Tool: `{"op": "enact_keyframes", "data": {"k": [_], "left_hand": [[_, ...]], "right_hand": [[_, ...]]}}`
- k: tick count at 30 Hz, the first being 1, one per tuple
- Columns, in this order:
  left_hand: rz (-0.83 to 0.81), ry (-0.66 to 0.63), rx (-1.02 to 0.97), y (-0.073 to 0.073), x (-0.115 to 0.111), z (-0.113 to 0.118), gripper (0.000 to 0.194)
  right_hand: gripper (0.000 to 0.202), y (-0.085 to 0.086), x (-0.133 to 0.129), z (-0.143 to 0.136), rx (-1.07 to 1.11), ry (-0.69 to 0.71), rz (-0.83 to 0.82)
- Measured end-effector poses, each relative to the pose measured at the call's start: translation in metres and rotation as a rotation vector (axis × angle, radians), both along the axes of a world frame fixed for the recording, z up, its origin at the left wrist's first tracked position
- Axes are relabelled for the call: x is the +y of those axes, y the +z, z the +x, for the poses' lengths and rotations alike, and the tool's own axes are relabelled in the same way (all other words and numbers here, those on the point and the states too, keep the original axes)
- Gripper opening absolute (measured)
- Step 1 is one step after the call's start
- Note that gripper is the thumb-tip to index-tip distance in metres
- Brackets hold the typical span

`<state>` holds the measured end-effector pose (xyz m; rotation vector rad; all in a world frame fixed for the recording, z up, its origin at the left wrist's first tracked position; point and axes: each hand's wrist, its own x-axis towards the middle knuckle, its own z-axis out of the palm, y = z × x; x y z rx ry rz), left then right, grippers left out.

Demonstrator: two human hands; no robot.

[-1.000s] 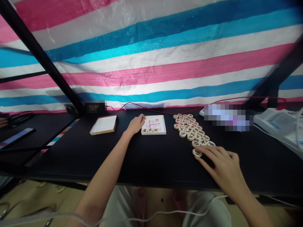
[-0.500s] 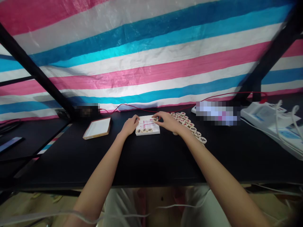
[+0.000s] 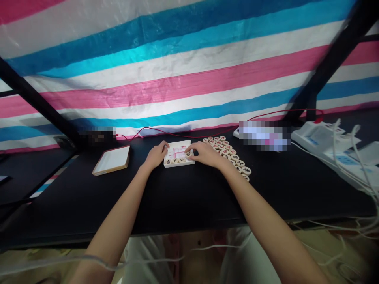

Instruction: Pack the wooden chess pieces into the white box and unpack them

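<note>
A shallow white box (image 3: 180, 164) lies on the black table in front of me. Along its near side sits a row of Chinese chess pieces (image 3: 175, 161) with black characters, and a folded sheet with pink lines covers part of its floor. My left hand (image 3: 156, 155) grips the box's left edge between thumb and fingers. Inside the right end of the box, my right hand (image 3: 205, 153) pinches one Chinese chess piece (image 3: 188, 154) at the end of that row. More round pieces (image 3: 225, 152), red and black, stand grouped beside and partly behind my right wrist.
A box lid (image 3: 113, 159), white inside, lies open side up on the left. Behind it is a blurred dark object (image 3: 97, 137) with a red cable. A pixelated item (image 3: 265, 136) and white power strips with cables (image 3: 328, 144) occupy the right.
My right hand has brought its piece from the box's upper right corner down to the near row's right end. The left hand stays at the box. The whole view has shifted slightly.
</note>
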<state>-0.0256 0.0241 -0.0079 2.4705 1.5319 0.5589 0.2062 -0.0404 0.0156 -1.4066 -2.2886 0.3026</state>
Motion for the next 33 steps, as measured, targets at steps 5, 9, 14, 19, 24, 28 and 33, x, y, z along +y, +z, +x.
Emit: {"op": "enact_keyframes", "data": {"k": [5,9,14,19,24,28,33], "left_hand": [[0.003,-0.023,-0.021,0.0014,-0.0022,0.0007,0.023],[0.003,-0.023,-0.017,0.0017,-0.0034,0.0009,0.022],[0.006,-0.030,-0.014,0.0024,-0.0044,0.0014,0.023],[-0.002,-0.021,-0.011,0.0035,-0.0054,0.0020,0.023],[-0.006,-0.008,0.009,0.0050,-0.0061,0.0031,0.023],[0.004,-0.006,0.022,0.0040,-0.0057,0.0028,0.023],[0.011,-0.011,0.029,0.0024,-0.0054,0.0024,0.022]], "right_hand": [[0.022,0.0029,-0.0026,0.0001,-0.030,-0.012,-0.087],[0.023,0.0043,-0.0028,0.0028,-0.002,0.012,-0.131],[0.020,0.0058,-0.0029,0.0045,-0.016,0.029,-0.174],[0.022,0.0045,-0.0044,0.0039,0.012,0.037,-0.143],[0.022,0.0035,-0.0060,0.0026,-0.009,0.031,-0.106],[0.023,0.0033,-0.0059,0.0016,-0.056,0.005,-0.060],[0.023,0.0010,-0.0057,0.0009,-0.093,0.001,0.012]]}}
